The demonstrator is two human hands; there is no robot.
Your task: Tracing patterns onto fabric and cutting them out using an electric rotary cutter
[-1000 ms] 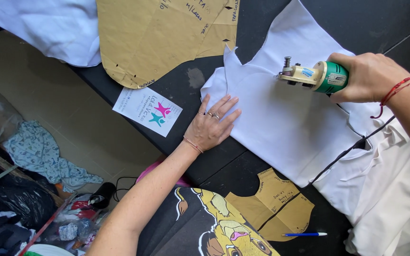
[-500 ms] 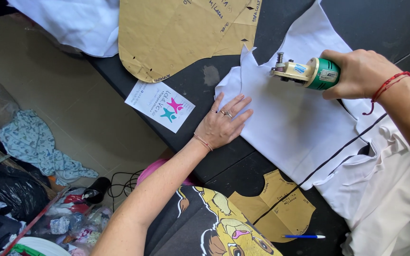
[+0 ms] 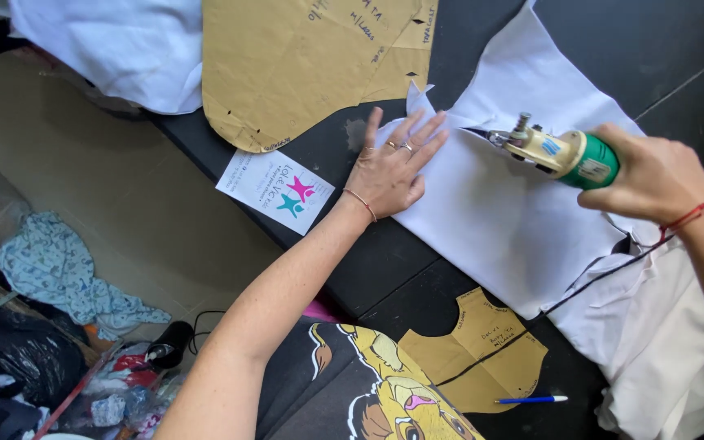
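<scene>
White fabric (image 3: 499, 220) lies spread on a black table (image 3: 662, 49). My left hand (image 3: 393, 167) presses flat on the fabric's left edge, fingers apart, rings on two fingers. My right hand (image 3: 653, 175) grips a small electric fabric cutter (image 3: 560, 152) with a green and cream body. Its blade end sits on the cloth just right of my left fingertips. A black cord (image 3: 605, 277) runs from under my right wrist across the fabric.
A large brown cardboard pattern (image 3: 303, 65) lies at the top, a smaller one (image 3: 474, 350) with a blue pen (image 3: 531, 399) at the bottom. A white card (image 3: 275, 191) hangs at the table edge. More white cloth (image 3: 116, 45) sits upper left; bags and clothes (image 3: 50, 326) cover the floor.
My left hand has slid up along the fabric edge toward the cutter. The cutter has stayed on the cloth, now close to my left fingertips.
</scene>
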